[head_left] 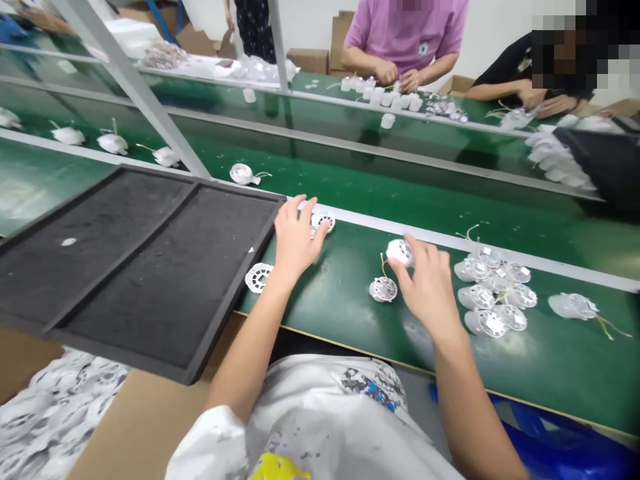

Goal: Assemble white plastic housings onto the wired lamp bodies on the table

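Note:
My left hand reaches across the green bench, fingers curled over a round white slotted part at the bench's white rail. My right hand pinches a small white lamp housing between thumb and fingers. Just left of that hand a silver-faced housing with a yellow wire lies on the bench. Another white slotted disc rests beside the black tray's corner.
A black foam-lined tray sits tilted at the left. A cluster of several housings lies right of my right hand, one more farther right. White parts ride the belt beyond. Two people work at the far side.

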{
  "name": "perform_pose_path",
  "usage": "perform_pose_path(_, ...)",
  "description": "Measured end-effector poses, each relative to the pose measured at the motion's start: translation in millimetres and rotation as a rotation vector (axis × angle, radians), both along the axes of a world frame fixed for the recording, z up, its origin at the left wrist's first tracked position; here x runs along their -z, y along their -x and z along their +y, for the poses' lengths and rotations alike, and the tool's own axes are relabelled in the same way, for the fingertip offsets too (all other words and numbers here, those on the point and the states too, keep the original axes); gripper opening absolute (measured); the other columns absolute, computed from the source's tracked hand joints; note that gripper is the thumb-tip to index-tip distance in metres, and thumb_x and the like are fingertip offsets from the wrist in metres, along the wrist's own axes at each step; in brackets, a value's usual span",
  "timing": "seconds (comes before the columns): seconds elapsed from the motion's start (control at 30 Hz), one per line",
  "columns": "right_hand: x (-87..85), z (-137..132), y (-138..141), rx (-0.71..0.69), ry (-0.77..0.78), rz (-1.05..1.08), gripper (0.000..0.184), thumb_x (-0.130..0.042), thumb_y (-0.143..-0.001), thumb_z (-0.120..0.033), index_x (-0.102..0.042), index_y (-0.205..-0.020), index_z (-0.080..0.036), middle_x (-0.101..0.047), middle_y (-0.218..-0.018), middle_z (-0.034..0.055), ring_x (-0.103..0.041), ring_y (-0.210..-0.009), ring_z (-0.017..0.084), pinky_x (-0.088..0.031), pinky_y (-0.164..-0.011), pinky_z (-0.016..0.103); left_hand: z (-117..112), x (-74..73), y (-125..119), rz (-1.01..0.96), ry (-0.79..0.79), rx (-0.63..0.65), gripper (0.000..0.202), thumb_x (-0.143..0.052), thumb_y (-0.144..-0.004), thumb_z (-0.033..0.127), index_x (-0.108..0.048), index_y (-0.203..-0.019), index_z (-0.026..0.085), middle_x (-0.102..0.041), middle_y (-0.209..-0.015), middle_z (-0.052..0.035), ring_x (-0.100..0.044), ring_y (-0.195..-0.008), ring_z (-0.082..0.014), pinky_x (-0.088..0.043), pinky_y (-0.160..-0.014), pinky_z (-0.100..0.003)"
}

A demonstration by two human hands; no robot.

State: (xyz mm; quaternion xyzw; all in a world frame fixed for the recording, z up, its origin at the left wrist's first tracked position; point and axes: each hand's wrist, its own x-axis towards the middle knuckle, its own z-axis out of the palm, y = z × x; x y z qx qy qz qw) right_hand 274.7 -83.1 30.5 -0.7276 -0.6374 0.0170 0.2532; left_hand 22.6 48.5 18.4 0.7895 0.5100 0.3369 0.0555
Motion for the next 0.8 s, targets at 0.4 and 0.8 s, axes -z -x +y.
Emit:
perform_pose_path(0.4, 30.7, -92.5, -34.1, 0.076, 0.214, 0.271, 0.072, -0.068, -0.099, -0.055, -0.041, -0.162, -0.035, -0.053, -0.141, 0.0125, -0.060, -0.126, 0.033, -0.056, -0.106, 0.054, -94.8, 36.0, -67.6, 0.055, 0.434, 0.568, 0.074, -0.070, -0.100, 0.037, -0.031, -0.163, 0.031, -0.062, -0.146, -0.0093, -0.054, -0.133, -0.0328, -0.042, -0.109, -0.050)
perform_pose_path(0.8, 21.8, -45.7, -25.0, -0.218, 0.017, 0.441, 0.049, -0.081, -0.092, -0.042, -0.064, -0.136, -0.029, -0.065, -0.124, 0.0072, -0.067, -0.113, 0.027, -0.058, -0.100, 0.043, -97.0, 45.1, -76.5, 0.052, 0.430, 0.506, 0.085, -0.070, -0.098, 0.033, -0.021, -0.167, 0.028, -0.066, -0.139, -0.0098, -0.056, -0.126, -0.0323, -0.042, -0.102, -0.045)
